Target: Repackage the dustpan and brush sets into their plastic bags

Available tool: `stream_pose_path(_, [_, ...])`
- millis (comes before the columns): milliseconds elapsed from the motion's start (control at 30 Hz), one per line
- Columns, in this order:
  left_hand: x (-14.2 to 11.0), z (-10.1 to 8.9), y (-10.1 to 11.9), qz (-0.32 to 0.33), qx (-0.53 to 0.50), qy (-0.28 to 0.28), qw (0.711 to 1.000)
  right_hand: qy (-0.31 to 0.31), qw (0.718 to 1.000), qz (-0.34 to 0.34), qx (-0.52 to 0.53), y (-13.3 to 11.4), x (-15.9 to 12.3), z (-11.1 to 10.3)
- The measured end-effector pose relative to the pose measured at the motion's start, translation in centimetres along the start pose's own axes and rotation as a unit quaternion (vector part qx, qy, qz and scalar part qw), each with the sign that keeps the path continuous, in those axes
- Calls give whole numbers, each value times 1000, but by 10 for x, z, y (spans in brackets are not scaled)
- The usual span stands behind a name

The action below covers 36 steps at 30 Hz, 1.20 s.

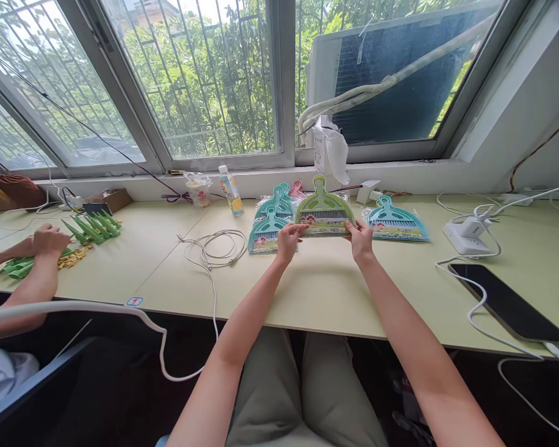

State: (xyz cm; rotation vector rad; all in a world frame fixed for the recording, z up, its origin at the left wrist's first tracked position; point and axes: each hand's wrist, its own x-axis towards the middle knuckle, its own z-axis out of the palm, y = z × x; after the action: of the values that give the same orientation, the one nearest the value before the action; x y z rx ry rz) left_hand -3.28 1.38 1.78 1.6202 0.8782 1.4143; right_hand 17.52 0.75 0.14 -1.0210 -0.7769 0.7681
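Note:
Between my two hands is a green dustpan-and-brush set (323, 208) in clear wrapping, lifted a little off the table with its handle pointing away from me. My left hand (289, 241) pinches its lower left corner, and my right hand (360, 239) pinches the lower right corner. Teal wrapped dustpan sets (270, 228) lie overlapping to the left, close to my left hand. Another teal dustpan set (395, 220) lies flat just right of my right hand. Part of a pink one (297, 189) shows behind the green set.
A drink bottle (231, 191) stands near the window, left of a coiled cable (221, 248). To the right are a power strip (466, 237) and a phone (507, 301) with white cords. At far left, a co-worker's hands (46, 241) are over green pieces (95, 227).

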Motion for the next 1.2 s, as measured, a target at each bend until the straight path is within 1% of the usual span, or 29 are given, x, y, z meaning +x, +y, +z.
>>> stream_pose_path(100, [-2,2,0,-1,-19,43,999,-10,1000,-3,-9,-1,-2,3])
stream_pose_path(167, [-2,2,-2,0,-16,82,996,-21,1000,-6,-13,-3,-4,4])
stream_pose_path(233, [0,1,-5,-12,-6,120,993,-32,999,-12,-21,-5,-7,5])
stream_pose_path(267, [2,-1,-7,-23,-1,130,991,-38,999,-15,-26,-6,-8,6])
stream_pose_path(300, [5,-2,-10,-34,5,126,991,-42,998,-17,-31,-7,-9,6])
stream_pose_path(367, [9,-6,-13,-47,23,90,995,-50,998,-18,-42,-8,-10,7])
stream_pose_path(433, [11,-9,-14,-47,55,58,996,-59,997,-17,-54,-7,-11,8])
stream_pose_path(500, [12,-11,-14,-46,93,50,993,-68,996,-15,-60,-7,-13,9])
stream_pose_path(633, [9,-10,-15,-55,154,56,985,-103,993,-5,-59,-10,-15,11])
stream_pose_path(700, [9,-7,-18,-65,168,68,981,-130,988,-10,-79,-12,-15,11])
stream_pose_path(767, [8,-4,-22,-74,172,83,979,-143,983,-25,-109,-12,-15,12])
stream_pose_path(833, [7,-2,-24,-75,169,92,978,-136,981,-36,-134,-9,-16,12])
stream_pose_path(900, [6,0,-24,-64,157,95,981,-120,982,-30,-140,-5,-16,13])
stream_pose_path(1033, [2,0,-19,-44,126,62,989,-93,988,-9,-125,-1,-19,15])
stream_pose_path(1100, [2,1,-17,-44,125,58,990,-87,989,-5,-121,-2,-20,15])
stream_pose_path(1167, [3,0,-17,-49,133,80,987,-100,988,0,-115,-5,-20,15])
stream_pose_path(1200, [3,0,-18,-53,138,95,984,-117,987,5,-109,-6,-20,15])
